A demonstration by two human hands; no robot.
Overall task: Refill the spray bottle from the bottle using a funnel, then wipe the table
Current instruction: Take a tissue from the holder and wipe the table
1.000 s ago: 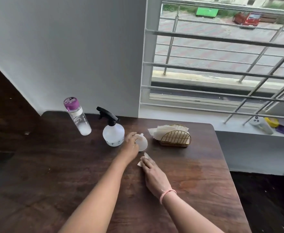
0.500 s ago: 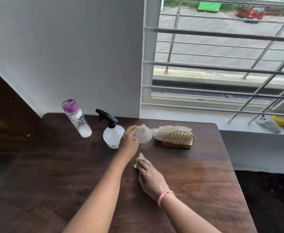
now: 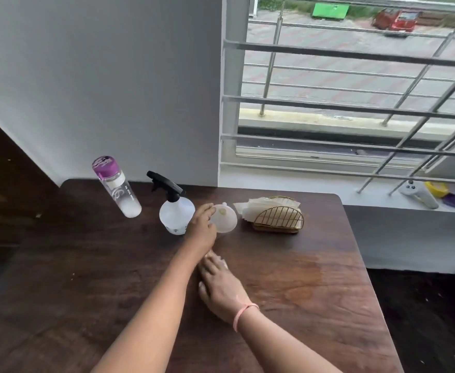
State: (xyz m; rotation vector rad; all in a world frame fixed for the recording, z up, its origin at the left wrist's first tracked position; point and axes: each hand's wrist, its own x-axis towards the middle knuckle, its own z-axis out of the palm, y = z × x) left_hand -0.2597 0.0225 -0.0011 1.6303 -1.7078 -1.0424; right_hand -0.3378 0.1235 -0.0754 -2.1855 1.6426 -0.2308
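Left hand [image 3: 202,227]: raised off the dark brown wooden table [image 3: 288,278], fingers curled round the rim of the translucent white plastic funnel [image 3: 225,218], grasping it, with the wide mouth turned toward the camera. Just left of this hand, touching or nearly so: translucent round spray bottle with black trigger head [image 3: 175,211], upright on the table. Farther left of the hand, well apart: clear cylindrical bottle with purple cap [image 3: 116,185], standing with its cap on. Just right of the funnel: gold wire napkin holder [image 3: 279,219] stocked with white paper napkins [image 3: 250,208].

Right hand [image 3: 221,286]: flat on the table, nearer the camera than the left hand, fingers straight and pressing down on a small piece of white tissue [image 3: 223,263], only an edge of which shows beside the fingers. Thin pink band [image 3: 244,314] on the right wrist. Paler, sheeny patch of table surface to the right of this hand.
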